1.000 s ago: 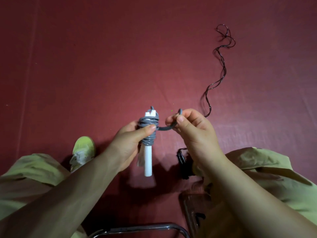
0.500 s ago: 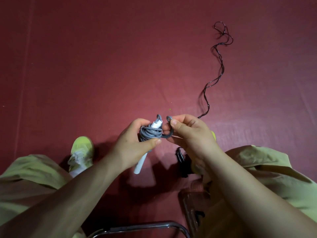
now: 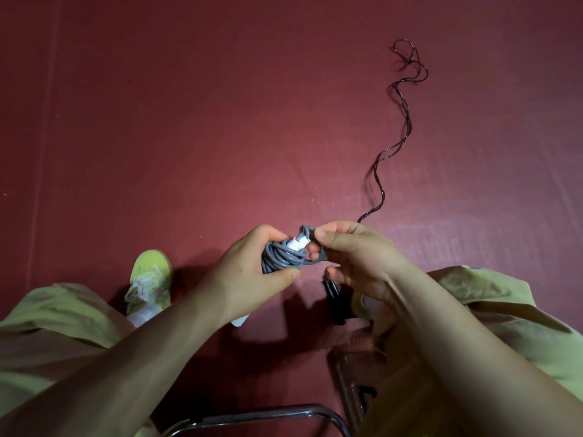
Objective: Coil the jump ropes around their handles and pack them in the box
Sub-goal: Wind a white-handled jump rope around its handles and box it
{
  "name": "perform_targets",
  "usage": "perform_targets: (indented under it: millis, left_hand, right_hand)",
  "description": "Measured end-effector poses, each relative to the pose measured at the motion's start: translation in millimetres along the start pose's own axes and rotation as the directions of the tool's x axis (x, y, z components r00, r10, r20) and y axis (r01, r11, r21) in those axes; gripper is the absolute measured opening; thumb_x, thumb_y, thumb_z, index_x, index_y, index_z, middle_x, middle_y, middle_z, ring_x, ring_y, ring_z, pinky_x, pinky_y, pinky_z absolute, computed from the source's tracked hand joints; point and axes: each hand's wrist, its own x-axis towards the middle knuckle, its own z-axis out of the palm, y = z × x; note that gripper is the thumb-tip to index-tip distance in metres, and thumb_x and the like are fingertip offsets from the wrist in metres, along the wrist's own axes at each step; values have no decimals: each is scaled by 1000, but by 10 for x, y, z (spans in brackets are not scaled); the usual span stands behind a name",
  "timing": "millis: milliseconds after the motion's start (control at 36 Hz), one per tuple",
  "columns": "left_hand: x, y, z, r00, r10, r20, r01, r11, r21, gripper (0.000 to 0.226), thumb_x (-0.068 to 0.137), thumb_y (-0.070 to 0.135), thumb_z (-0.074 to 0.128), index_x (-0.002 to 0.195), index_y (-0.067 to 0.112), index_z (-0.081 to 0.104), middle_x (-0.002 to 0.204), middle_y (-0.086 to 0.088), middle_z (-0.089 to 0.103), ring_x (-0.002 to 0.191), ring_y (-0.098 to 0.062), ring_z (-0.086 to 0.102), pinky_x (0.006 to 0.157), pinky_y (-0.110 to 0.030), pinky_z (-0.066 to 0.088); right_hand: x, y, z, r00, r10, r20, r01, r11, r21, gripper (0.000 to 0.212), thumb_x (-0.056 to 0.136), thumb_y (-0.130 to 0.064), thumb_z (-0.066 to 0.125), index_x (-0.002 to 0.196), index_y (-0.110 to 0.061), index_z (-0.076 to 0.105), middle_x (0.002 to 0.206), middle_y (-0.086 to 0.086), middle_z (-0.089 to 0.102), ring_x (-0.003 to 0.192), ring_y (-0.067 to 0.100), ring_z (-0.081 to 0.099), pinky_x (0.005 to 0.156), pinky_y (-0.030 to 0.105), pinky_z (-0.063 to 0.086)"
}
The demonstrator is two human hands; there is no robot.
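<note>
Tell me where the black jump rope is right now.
In the head view, the black jump rope snakes across the red floor at upper right, running down behind the right hand.

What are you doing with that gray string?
It is a jump rope. The left hand grips the white handles with the gray rope coiled round them. The right hand pinches the rope's last loop beside the handle tops. A second, dark rope lies loose on the red floor, not yet coiled.
</note>
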Motion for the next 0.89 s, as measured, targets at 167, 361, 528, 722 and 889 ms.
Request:
perform_targets:
  millis: [167,361,528,722,889]
  left_hand:
    - [-12,68,-20,997,1,72,20,958,-287,51,66,30,66,113,44,51,108,11,61,88,3,58,78,-13,45]
    - [-3,90,-78,991,-45,124,111,789,-604,54,54,25,63,107,34,62,96,-3,61,83,-21,56,68,-30,46]
    - [-17,29,-41,976,-45,213,179,723,-668,50,55,19,61,100,38,69,90,-2,65,78,-17,56,66,-31,44]
    - [-13,-49,-12,970,-25,243,174,768,-616,53,55,28,60,106,36,67,101,-8,65,90,-20,58,74,-28,45]
    - [-28,-92,30,967,-31,254,172,811,-559,54,53,29,58,105,41,67,97,4,67,88,-12,59,77,-27,45]
  right_hand:
    - [-9,-11,-20,994,12,112,-24,994,102,8,71,-16,63,64,-14,66,60,6,60,53,10,58,41,17,41]
    - [7,-28,29,998,-21,59,13,992,124,15,69,-18,62,80,-9,61,56,1,60,48,8,56,39,15,39]
    - [-9,-7,47,996,-16,87,7,995,95,11,68,-18,62,74,-11,57,55,1,59,44,6,54,36,14,37]
    - [-32,-4,39,997,-36,62,37,999,-16,12,74,-20,66,67,-15,57,55,-1,58,47,5,51,39,14,35]
    - [-16,27,26,1000,-16,12,17,993,-120,26,90,-13,61,64,-17,57,56,-1,58,50,6,50,42,14,36]
